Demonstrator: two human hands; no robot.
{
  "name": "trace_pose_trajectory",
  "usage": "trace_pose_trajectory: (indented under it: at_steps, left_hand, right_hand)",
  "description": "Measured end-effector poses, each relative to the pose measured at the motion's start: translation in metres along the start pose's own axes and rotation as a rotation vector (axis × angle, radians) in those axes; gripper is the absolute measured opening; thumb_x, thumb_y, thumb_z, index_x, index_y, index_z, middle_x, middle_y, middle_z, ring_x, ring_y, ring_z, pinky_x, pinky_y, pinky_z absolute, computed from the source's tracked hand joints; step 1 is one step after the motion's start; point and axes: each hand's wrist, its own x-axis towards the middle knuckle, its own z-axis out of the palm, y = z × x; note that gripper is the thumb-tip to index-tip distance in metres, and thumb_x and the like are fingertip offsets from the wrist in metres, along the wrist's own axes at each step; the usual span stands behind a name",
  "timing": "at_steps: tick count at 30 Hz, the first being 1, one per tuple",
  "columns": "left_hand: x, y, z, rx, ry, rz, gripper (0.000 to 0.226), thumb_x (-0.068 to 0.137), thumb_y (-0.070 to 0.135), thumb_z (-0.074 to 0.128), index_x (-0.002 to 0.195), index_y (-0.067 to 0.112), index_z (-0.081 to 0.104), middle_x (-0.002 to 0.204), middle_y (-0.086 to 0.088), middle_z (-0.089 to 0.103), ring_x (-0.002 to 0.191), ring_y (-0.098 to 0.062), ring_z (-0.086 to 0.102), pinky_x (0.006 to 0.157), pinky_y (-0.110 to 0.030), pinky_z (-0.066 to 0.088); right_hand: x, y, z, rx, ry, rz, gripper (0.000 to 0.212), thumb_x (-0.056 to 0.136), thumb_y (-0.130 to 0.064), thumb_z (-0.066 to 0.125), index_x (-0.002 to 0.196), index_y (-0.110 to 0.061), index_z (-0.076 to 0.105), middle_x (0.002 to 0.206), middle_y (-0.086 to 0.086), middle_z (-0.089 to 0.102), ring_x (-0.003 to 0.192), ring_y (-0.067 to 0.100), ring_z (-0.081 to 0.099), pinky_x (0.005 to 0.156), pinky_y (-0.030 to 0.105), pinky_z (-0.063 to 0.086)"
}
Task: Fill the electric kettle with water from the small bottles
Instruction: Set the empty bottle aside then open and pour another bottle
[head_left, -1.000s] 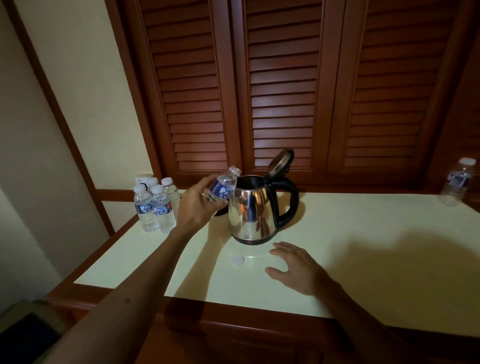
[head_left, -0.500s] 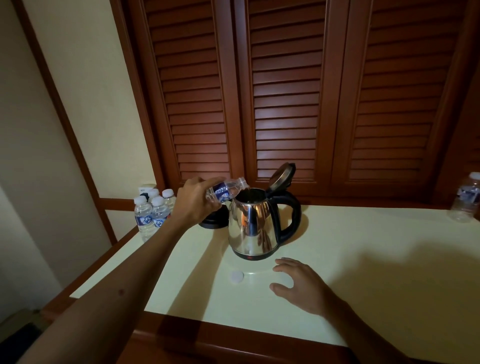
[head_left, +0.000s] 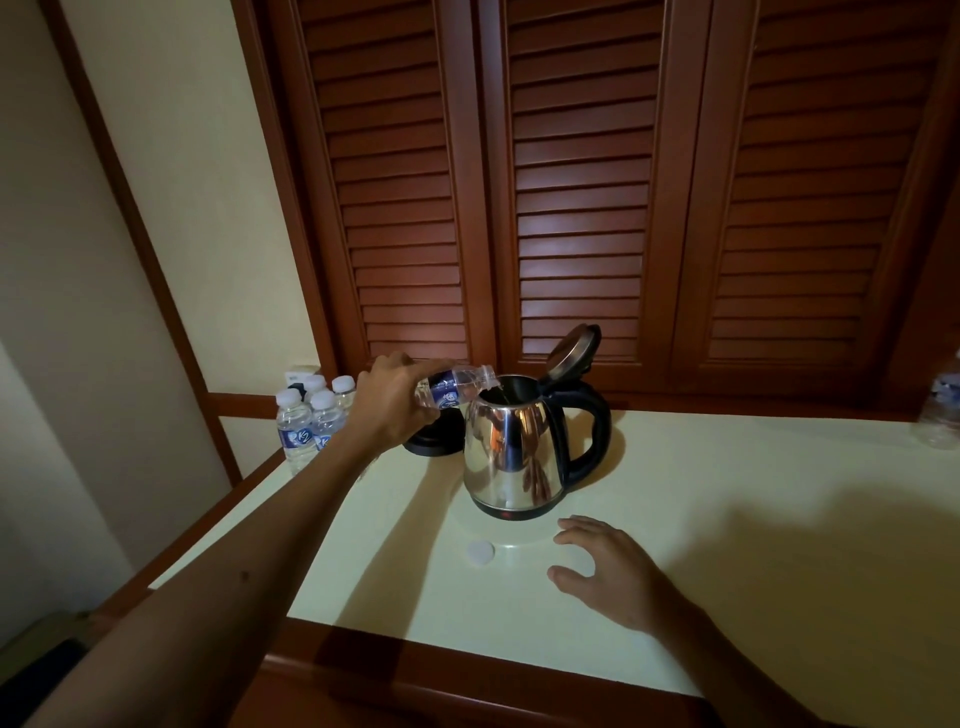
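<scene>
The right hand (head_left: 608, 571) rests flat on the desk (head_left: 727, 519), fingers spread and holding nothing, beside a loose white cap (head_left: 480, 552). Just beyond stands the steel kettle (head_left: 511, 457), lid (head_left: 571, 351) tipped open. The left hand (head_left: 395, 400) grips a bottle (head_left: 457, 387) round its middle, tilted with its mouth over the kettle's opening. Thin plastic like this probably dents under a squeeze and lightens as it drains, so a mid-body hold suits. Capped bottles (head_left: 311, 421) wait at the far left.
</scene>
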Motion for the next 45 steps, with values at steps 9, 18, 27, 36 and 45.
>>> trace_pose_trajectory:
  at_steps: [9,18,27,36,45]
  left_hand:
    - [0.003,-0.002,-0.003,0.090,-0.006,0.050,0.059,0.082,0.023,0.075,0.137,0.032,0.056,0.112,-0.013,0.059,0.105,-0.032,0.048,0.076,-0.035,0.032]
    - [0.003,0.003,-0.014,0.123,-0.054,0.045,0.061,0.088,0.024,0.070,0.143,0.037,0.048,0.119,-0.013,0.054,0.111,-0.031,0.044,0.081,-0.035,0.031]
    - [0.006,0.005,-0.017,0.120,-0.077,0.042,0.063,0.087,0.024,0.072,0.142,0.039,0.047,0.123,-0.010,0.052,0.114,-0.027,0.042,0.086,-0.035,0.030]
    - [0.008,0.008,-0.023,0.147,-0.078,0.054,0.060,0.087,0.026,0.071,0.141,0.039,0.048,0.121,-0.009,0.051,0.114,-0.025,0.041,0.082,-0.032,0.025]
    - [0.015,0.010,-0.021,0.167,-0.068,0.086,0.060,0.087,0.027,0.069,0.142,0.038,0.048,0.121,-0.008,0.051,0.114,-0.025,0.040,0.083,-0.034,0.025]
  right_hand:
    - [0.001,0.000,0.002,0.000,0.031,0.001,0.054,0.082,-0.056,0.061,0.126,-0.025,0.060,0.142,-0.014,0.048,0.132,-0.002,0.037,0.106,0.014,0.024]
    - [0.002,0.002,0.002,0.016,0.033,0.005,0.050,0.082,-0.053,0.064,0.124,-0.026,0.061,0.141,-0.015,0.049,0.130,-0.003,0.038,0.102,0.010,0.021]
    - [0.002,0.004,0.006,0.029,0.064,0.009,0.046,0.080,-0.050,0.068,0.119,-0.026,0.064,0.138,-0.016,0.051,0.125,-0.008,0.038,0.101,0.008,0.020]
    - [0.002,0.007,0.006,0.059,0.086,0.015,0.041,0.079,-0.047,0.070,0.114,-0.028,0.066,0.135,-0.018,0.052,0.119,-0.012,0.035,0.100,0.006,0.018]
    - [0.002,0.007,0.007,0.067,0.115,0.010,0.038,0.078,-0.043,0.072,0.111,-0.025,0.068,0.131,-0.018,0.055,0.116,-0.014,0.037,0.090,-0.007,0.014]
